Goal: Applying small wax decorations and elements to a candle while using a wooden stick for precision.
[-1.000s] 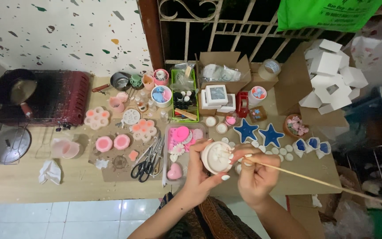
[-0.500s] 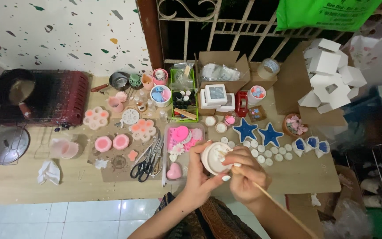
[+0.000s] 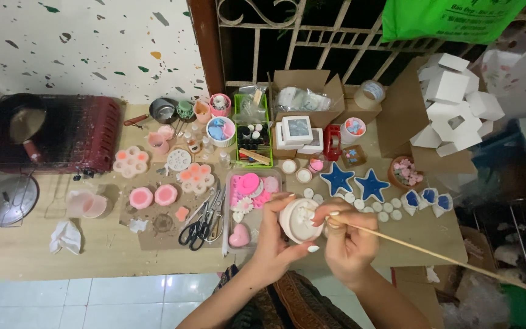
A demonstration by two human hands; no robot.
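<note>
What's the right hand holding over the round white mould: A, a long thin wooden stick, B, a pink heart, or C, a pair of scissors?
A: the right hand pinches a long thin wooden stick, its tip at the round white mould in the left hand.

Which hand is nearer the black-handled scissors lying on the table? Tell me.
Left. The left hand holds the round pale mould just right of the scissors; the right hand, gripping the thin wooden stick, is farther right.
</note>
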